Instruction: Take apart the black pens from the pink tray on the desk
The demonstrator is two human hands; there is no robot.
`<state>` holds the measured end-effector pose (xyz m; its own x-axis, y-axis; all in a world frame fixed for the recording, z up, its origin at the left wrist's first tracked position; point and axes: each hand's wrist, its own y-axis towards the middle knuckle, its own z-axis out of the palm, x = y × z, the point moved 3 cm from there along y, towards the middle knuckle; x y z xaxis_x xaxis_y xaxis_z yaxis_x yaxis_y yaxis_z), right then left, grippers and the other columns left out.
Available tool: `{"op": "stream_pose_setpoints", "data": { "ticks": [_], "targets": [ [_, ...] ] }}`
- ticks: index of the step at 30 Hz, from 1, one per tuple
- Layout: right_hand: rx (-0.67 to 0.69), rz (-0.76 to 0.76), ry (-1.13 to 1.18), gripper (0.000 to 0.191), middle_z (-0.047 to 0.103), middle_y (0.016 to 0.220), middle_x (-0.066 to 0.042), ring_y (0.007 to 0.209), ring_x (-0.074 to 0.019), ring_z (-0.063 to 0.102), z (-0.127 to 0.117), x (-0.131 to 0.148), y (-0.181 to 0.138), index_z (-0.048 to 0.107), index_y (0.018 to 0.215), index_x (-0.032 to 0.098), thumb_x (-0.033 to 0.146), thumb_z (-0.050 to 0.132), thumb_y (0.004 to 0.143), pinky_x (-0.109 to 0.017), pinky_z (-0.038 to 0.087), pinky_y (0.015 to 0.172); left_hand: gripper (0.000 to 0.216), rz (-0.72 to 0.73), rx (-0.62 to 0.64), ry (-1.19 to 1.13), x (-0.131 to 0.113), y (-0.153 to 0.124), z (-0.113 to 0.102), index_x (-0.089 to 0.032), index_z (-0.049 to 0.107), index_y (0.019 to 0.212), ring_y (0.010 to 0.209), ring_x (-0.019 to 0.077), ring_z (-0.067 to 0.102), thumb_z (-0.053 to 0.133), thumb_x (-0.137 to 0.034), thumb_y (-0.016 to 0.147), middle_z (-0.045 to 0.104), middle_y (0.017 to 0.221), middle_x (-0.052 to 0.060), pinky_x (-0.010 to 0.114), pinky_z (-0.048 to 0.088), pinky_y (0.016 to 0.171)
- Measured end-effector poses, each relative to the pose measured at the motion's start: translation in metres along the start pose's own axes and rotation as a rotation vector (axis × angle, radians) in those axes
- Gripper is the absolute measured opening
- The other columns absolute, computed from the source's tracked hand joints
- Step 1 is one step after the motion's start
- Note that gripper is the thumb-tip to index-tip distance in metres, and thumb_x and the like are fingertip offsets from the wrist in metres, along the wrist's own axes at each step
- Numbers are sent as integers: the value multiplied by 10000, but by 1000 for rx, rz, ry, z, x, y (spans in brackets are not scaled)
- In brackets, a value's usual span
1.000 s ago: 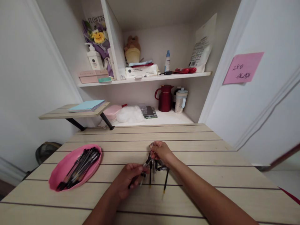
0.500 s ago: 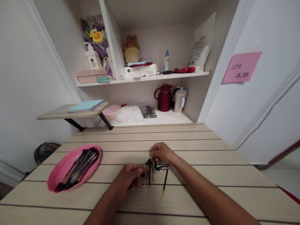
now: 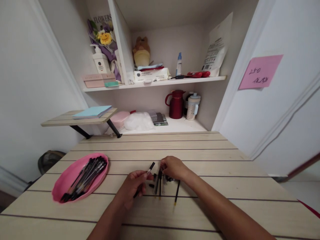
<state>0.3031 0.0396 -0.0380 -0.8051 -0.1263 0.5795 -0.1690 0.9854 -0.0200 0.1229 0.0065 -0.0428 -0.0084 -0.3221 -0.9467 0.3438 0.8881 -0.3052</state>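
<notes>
My left hand (image 3: 133, 187) is closed on a pen (image 3: 150, 168) whose clear barrel and black end stick out past the thumb, tilted up to the right. A dark tip also shows below the fingers. To its right lies a loose pile of pen parts (image 3: 160, 186), with clear barrels, dark refills and small black pieces. Over the far end of that pile is my right hand (image 3: 173, 166), fingers bent together; what they pinch is hidden. A single black refill (image 3: 177, 195) with a yellowish end lies apart, below the right wrist.
A pink tray (image 3: 56, 186) full of black pens stands at the left of the slatted table (image 3: 212, 156). Behind it, a small raised shelf (image 3: 62, 116) carries blue paper. At the back, a cabinet shelf holds a red jug (image 3: 176, 105) and a pale cup (image 3: 192, 108).
My left hand has drawn slightly left and away from the pile, and the pen's black end now shows clearly in it. My right hand has come down a little over the parts.
</notes>
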Motion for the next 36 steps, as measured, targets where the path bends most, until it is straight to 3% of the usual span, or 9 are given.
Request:
{"op": "stream_pose_setpoints", "data": {
  "ticks": [4,8,10,16,25,30,33,36],
  "targets": [
    [1,-33,44,181,635,700,-17,679,-149,553,-3,3,-1,637,666,196,81,561,549,-229,338,559,321,3,3,-30,2,1,-1,-119,621,851,381,19,414,617,-360,639,646,834,72,169,236,337],
    [231,9,676,343,615,655,7,558,-114,551,8,12,-4,566,912,172,158,611,572,-203,372,476,325,22,22,-38,5,2,1,-126,617,870,388,23,419,614,-362,646,637,795,54,167,240,344],
    [286,40,950,363,597,600,24,502,-98,540,15,19,-5,541,917,163,219,643,573,-190,373,437,312,27,41,-27,5,2,2,-128,617,849,384,24,417,611,-366,648,628,753,40,166,236,342],
    [71,102,1171,185,538,453,39,423,-82,514,22,27,-4,560,660,135,223,668,539,-185,388,408,269,13,32,9,4,3,1,-122,609,792,360,29,394,611,-352,653,540,568,-24,163,211,333],
    [-144,120,1187,157,539,497,35,430,-64,490,0,3,6,568,648,136,183,665,535,-182,382,414,315,-67,54,10,2,0,-14,-106,618,795,344,32,385,591,-387,656,503,515,-38,165,190,329],
    [181,34,782,199,563,525,38,440,-68,482,4,-3,4,605,705,140,106,637,511,-178,338,408,316,-37,21,-56,3,2,-12,-125,601,835,389,37,426,622,-370,637,513,557,-39,162,259,364],
    [141,1,647,145,571,545,32,456,-63,482,8,5,1,607,691,138,170,641,554,-177,345,432,337,-20,36,-41,6,4,-6,-130,592,877,370,24,399,615,-378,650,509,576,-40,156,209,342],
    [100,42,771,134,552,518,34,394,-47,443,12,16,-1,576,659,135,263,601,631,-169,308,389,336,-8,40,-19,8,5,-1,-131,589,870,355,19,377,612,-383,650,511,570,-40,157,174,331]
  ]
}}
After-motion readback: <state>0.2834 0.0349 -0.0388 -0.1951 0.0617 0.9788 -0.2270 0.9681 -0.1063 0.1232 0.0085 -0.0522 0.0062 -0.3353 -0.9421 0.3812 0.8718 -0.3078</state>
